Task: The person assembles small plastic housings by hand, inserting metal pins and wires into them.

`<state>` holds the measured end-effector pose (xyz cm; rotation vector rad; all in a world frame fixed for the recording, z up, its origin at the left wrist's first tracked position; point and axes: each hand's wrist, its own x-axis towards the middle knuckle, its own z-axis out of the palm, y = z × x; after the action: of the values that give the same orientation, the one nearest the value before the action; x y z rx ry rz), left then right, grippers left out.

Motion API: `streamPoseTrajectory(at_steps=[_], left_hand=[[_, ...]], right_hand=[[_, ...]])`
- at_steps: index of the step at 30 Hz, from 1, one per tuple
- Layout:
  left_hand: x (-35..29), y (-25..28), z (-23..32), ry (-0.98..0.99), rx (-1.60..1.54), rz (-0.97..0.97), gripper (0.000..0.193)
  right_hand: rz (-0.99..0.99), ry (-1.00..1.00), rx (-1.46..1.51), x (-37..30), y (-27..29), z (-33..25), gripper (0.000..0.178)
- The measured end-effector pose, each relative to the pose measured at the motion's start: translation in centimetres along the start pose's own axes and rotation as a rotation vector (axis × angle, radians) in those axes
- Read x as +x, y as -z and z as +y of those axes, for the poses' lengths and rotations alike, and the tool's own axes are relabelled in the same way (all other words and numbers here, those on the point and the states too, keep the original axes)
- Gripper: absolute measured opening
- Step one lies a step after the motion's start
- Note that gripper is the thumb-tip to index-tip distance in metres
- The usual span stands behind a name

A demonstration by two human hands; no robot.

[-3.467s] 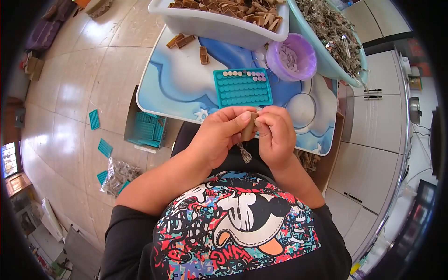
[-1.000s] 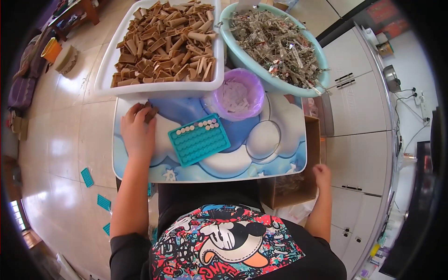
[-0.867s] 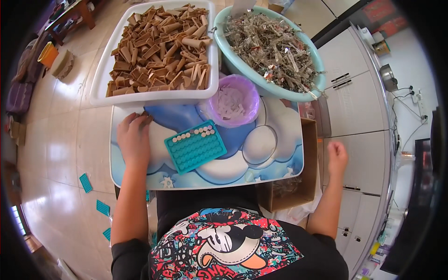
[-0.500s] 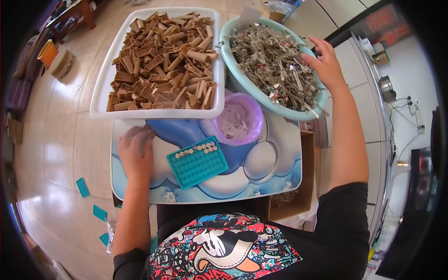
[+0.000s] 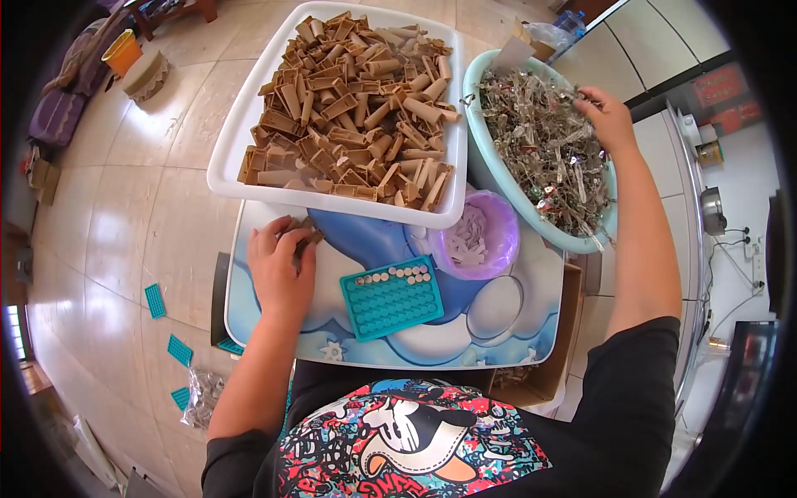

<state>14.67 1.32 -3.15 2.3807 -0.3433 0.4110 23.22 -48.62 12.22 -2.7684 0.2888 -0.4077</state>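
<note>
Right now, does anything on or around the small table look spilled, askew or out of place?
Yes. Several teal plastic grid trays and a clear bag of small parts lie scattered on the tiled floor left of the table. The white tub of brown tubes overhangs the table's far edge. Nothing looks damaged.

Glossy beige tiled floor point(image 5: 124, 207), white cabinets point(image 5: 656, 50) to the right.

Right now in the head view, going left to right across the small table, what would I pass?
left hand on brown pieces → teal grid tray → purple bowl → pale green basin of metal clips → right hand in the basin.
</note>
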Motion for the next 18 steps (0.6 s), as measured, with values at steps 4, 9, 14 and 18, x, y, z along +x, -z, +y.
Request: streamPoseTrajectory(at_steps=[4,9,14,18], left_hand=[[0.0,0.4,0.5,0.022,-0.078,0.129,0.022],[3.4,2.6,2.8,-0.257,-0.062,0.349,0.032],[11.2,4.8,5.6,-0.205,0.114,-0.126,0.052],[13.9,4.0,7.7,-0.025,0.308,-0.659,0.075]], right_hand=[[0.212,0.118,0.004,0.2,3.2,-0.8,0.032],[0.313,0.172,-0.105,-1.8,6.1,-3.8,0.026],[0.456,0.299,-0.136,-1.4,8.3,-3.7,0.026],[0.523,0.228,-0.187,-0.9,11.3,-4.0,0.032]])
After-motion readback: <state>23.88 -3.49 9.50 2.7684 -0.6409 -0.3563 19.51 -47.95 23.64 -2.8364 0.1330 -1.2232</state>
